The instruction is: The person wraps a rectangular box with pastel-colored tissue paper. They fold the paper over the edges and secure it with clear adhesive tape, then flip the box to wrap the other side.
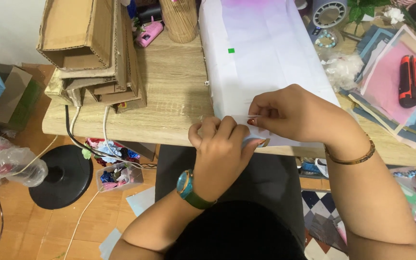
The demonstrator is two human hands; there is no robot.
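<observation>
The step in hand looks like working the near edge of a large white sheet of wrapping paper [266,58], tinted pink at its far end, which lies spread on the pale wood-grain tabletop [169,91]. The left hand [220,149], wearing a teal wristwatch with a green strap [187,187], is curled with its fingers bent down onto the sheet's near edge, pinning it at the table's lip. The right hand [292,113], with a thin gold bangle [350,156] on the wrist, pinches something thin and pale between thumb and forefinger; whether that is a fold of the paper or a strip of clear tape cannot be told.

The sheet runs from the hands towards twelve o'clock, and the spot being worked sits between the two hands, touching both. By my judgement the next move calls for a steady pinch and an even press along the edge, so the thin paper does not crease or slip.

At ten o'clock a stack of brown corrugated cardboard boxes [90,48] stands well apart; at two o'clock an orange and black utility knife [409,81] rests on pink paper.
</observation>
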